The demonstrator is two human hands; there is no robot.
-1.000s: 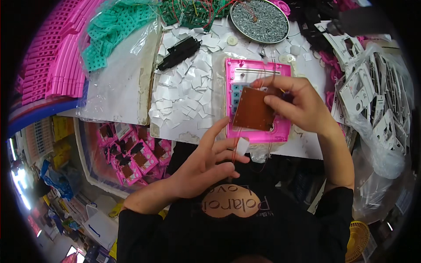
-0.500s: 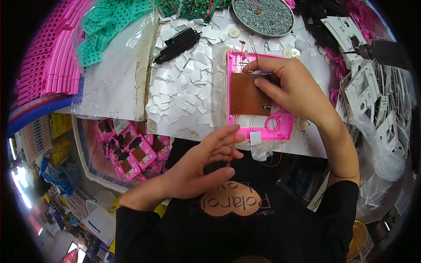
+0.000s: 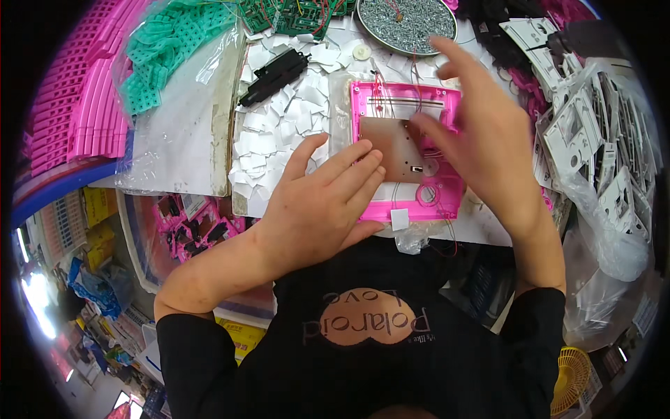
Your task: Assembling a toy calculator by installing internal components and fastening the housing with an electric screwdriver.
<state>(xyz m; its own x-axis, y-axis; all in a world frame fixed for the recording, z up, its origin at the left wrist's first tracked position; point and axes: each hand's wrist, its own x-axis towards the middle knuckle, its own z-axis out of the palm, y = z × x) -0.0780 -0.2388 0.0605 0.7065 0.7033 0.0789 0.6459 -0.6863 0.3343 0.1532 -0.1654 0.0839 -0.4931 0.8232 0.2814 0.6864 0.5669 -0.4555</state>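
Observation:
A pink plastic housing (image 3: 447,207) lies in front of me on the white worktop, thin wires running inside it. In it sits a brown circuit board (image 3: 403,150) with a small slot near its lower right corner. My left hand (image 3: 314,195) is open, its fingers stretched flat over the board's left side. Beside the board's right edge, my right hand (image 3: 488,140) is raised with thumb and index finger apart and nothing between them. A small white square (image 3: 400,219) is on the housing's near edge.
White paper pieces (image 3: 279,140) cover the worktop left of the housing, with a black part (image 3: 274,77) on them. A round dish of screws (image 3: 412,28) and green circuit boards (image 3: 293,15) stand behind. White plastic panels (image 3: 576,133) pile at right; a bin of pink assemblies (image 3: 195,227) is lower left.
My right hand has let go of the board and wires and lifted away, fingers spreading. My left hand has moved up onto the board and no longer has the red wire by its fingers.

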